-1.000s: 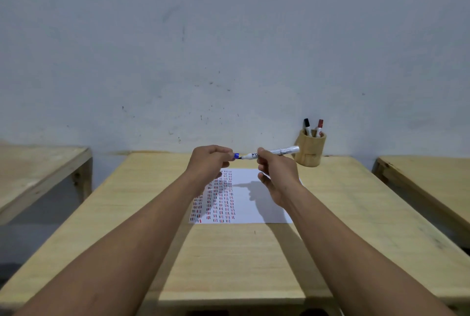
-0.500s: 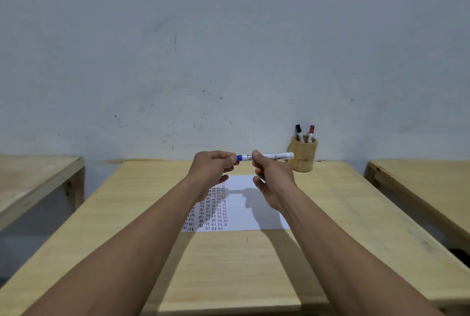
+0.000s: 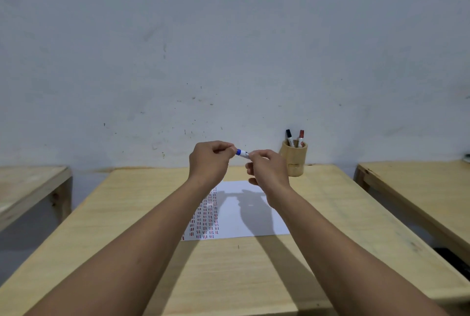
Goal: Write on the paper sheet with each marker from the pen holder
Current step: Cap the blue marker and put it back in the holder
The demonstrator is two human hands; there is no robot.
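Both hands are raised above the white paper sheet (image 3: 244, 216), which lies on the wooden table (image 3: 330, 214) and bears columns of short red and dark marks on its left part. My left hand (image 3: 209, 160) pinches the blue cap end of a blue marker (image 3: 241, 153). My right hand (image 3: 268, 170) grips the marker's white barrel, most of which is hidden in the fist. A round wooden pen holder (image 3: 295, 160) stands at the table's far right. A black marker (image 3: 289, 137) and a red marker (image 3: 301, 137) stand in it.
A second wooden table (image 3: 419, 193) stands to the right and a third (image 3: 28, 186) to the left, with gaps between. A pale wall (image 3: 229, 48) rises right behind the tables. A dark object (image 3: 452, 259) lies on the floor at right.
The cap has gone onto the marker: its bare tip showed a second ago, now the blue end is covered. Both hands came closer together, and the barrel slid deeper into my right fist.
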